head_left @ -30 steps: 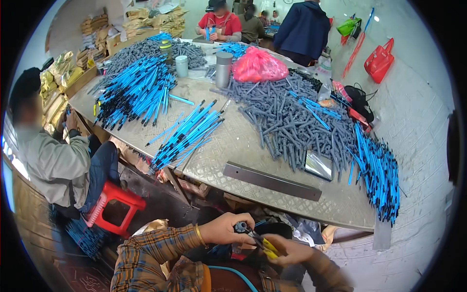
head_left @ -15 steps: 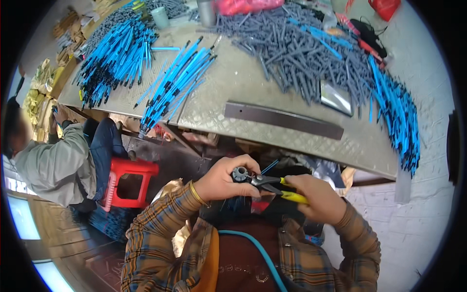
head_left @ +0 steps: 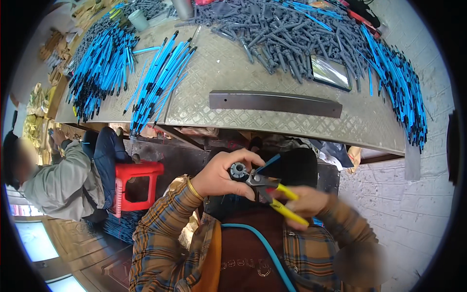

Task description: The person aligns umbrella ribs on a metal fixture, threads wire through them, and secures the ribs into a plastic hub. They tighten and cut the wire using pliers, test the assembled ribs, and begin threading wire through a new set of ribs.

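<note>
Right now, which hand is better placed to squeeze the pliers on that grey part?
Right hand: it grips the yellow-handled pliers. The left hand holds the grey part at their tip.

Small grey ribbed round fitting (head_left: pixel 238 171), end-on, held off the surface; yellow-handled metal cutters (head_left: pixel 272 192) touching it, blue tube (head_left: pixel 268 163) at their tip.

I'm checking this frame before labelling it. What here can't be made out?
- Head view: the small grey ribbed part in the left hand is mostly wrapped by its fingers; its full shape is hidden.
- The right hand on the yellow-handled pliers is motion-blurred; its grip is unclear.
- The grey pile and the metal cup are cut off by the top edge.
- The seated person's hands at left are too small to tell what they hold.
</note>
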### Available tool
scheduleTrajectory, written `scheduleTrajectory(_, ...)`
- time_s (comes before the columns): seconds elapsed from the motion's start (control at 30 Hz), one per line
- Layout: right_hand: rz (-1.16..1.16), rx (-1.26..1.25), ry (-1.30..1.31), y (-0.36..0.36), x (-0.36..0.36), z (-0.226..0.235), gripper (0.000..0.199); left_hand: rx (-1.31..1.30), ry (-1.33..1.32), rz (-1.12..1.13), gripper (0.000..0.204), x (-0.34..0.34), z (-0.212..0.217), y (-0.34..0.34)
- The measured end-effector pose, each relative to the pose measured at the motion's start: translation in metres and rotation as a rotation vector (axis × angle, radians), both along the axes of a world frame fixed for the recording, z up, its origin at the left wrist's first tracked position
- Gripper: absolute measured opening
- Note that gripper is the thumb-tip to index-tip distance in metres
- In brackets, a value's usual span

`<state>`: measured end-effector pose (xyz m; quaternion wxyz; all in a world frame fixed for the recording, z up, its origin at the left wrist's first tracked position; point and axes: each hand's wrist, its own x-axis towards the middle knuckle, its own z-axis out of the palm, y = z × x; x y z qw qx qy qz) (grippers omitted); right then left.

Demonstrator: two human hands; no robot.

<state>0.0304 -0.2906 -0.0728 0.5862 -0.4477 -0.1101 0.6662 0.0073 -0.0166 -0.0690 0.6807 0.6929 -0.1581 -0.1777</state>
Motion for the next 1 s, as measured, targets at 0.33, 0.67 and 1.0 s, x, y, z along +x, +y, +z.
scheduleTrajectory(0.33,-0.028,0.011,-0.542,0.003,0.005,0.011,0.060,0.043,-0.040,0.002,0.042,0.004,0.002,-0.001)
scheduleTrajectory(0.67,-0.132,-0.014,-1.305,0.010,-0.008,0.026,0.053,0.043,-0.120,0.066,0.044,-0.001,-0.004,0.002)
scheduleTrajectory(1.0,-0.024,0.402,0.617,0.009,-0.031,-0.052,0.022,0.010,-0.129,-0.145,0.048,-0.001,-0.004,-0.002)
